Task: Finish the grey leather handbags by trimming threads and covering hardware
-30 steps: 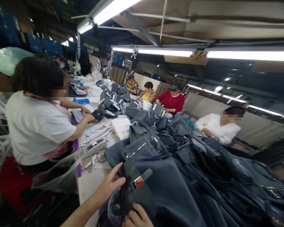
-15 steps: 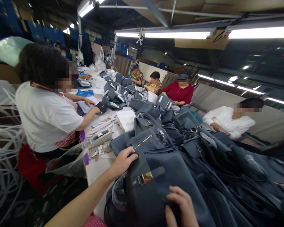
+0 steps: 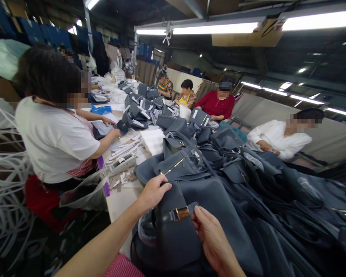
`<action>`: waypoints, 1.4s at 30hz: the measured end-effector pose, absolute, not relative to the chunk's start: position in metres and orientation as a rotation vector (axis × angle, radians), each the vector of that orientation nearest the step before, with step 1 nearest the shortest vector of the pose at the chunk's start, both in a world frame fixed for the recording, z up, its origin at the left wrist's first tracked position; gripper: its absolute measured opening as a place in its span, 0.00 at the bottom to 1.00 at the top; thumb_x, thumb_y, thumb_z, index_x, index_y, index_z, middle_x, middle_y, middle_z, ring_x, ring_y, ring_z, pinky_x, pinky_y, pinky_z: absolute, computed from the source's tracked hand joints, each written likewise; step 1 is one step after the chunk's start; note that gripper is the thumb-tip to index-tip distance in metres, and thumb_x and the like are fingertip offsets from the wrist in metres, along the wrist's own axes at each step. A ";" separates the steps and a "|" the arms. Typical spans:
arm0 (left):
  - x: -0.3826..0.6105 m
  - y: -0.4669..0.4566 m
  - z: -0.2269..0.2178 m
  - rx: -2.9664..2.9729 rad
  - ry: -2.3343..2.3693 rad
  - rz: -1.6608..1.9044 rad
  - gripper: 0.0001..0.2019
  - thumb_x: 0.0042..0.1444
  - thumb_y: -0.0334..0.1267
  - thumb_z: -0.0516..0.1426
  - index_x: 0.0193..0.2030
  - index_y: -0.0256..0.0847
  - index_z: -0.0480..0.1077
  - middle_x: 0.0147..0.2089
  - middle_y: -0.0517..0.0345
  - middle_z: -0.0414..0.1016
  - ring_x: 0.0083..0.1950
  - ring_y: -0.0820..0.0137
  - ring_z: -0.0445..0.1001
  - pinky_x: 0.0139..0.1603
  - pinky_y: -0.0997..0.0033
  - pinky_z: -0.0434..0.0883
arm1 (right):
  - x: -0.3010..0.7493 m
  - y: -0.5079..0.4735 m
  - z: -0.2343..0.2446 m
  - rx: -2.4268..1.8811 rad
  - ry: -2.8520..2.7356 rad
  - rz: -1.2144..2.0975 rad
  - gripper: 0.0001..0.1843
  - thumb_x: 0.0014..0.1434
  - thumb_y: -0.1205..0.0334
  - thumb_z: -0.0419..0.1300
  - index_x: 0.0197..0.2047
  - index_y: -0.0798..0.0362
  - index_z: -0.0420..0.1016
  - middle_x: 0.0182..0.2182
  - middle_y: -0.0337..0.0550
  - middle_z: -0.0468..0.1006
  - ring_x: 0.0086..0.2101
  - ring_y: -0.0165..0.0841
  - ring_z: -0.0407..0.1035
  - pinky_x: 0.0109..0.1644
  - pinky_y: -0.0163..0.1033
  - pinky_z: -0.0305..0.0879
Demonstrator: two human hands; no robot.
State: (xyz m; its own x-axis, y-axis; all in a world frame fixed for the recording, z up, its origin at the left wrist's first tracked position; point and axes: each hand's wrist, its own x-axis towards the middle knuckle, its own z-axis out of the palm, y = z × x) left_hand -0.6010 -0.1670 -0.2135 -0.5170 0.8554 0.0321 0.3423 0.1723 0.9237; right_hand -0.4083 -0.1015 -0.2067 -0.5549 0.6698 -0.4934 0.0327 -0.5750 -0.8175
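Note:
A dark blue-grey backpack (image 3: 175, 238) lies in front of me, its flap facing up. My left hand (image 3: 154, 192) grips the flap's upper left corner, the thumb on top. Across the flap runs a short strap (image 3: 167, 217) with a gold metal buckle (image 3: 182, 213). To the right of the buckle, my right hand (image 3: 210, 234) pinches the strap's free end between thumb and fingers. Clear plastic wrap (image 3: 146, 231) shows at the bag's left side, where a handle is. Part of the bag's lower right is hidden by my right hand.
More dark bags (image 3: 276, 200) are heaped to the right and further up the table (image 3: 121, 204). Paper strips and scraps (image 3: 123, 152) lie at the left. A person in a white T-shirt (image 3: 54, 134) works at the left edge; several others sit across the heap.
My right hand has moved up and left from the lower right of the flap and taken hold of the strap end. The left hand keeps its grip on the flap.

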 end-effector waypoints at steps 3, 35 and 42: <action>-0.593 -0.170 -0.213 1.149 2.068 1.295 0.04 0.56 0.38 0.53 0.32 0.42 0.63 0.34 0.59 0.70 0.40 0.64 0.68 0.43 0.66 0.61 | -0.407 -0.104 -0.209 -1.212 -1.100 2.164 0.28 0.37 0.47 0.76 0.27 0.53 0.65 0.20 0.33 0.74 0.19 0.24 0.67 0.23 0.28 0.63; -0.527 -0.187 -0.215 1.651 2.285 0.963 0.32 0.32 0.64 0.69 0.28 0.41 0.60 0.34 0.58 0.65 0.37 0.63 0.62 0.35 0.64 0.57 | -0.417 -0.111 -0.210 -1.184 -1.031 2.215 0.24 0.36 0.47 0.76 0.26 0.55 0.72 0.19 0.35 0.73 0.20 0.25 0.65 0.20 0.27 0.58; -0.532 -0.182 -0.209 1.679 2.206 0.905 0.26 0.36 0.53 0.71 0.29 0.41 0.63 0.36 0.59 0.65 0.39 0.63 0.63 0.37 0.65 0.60 | -0.414 -0.110 -0.214 -1.169 -1.070 2.223 0.25 0.38 0.44 0.74 0.25 0.56 0.71 0.17 0.31 0.66 0.17 0.21 0.56 0.18 0.26 0.51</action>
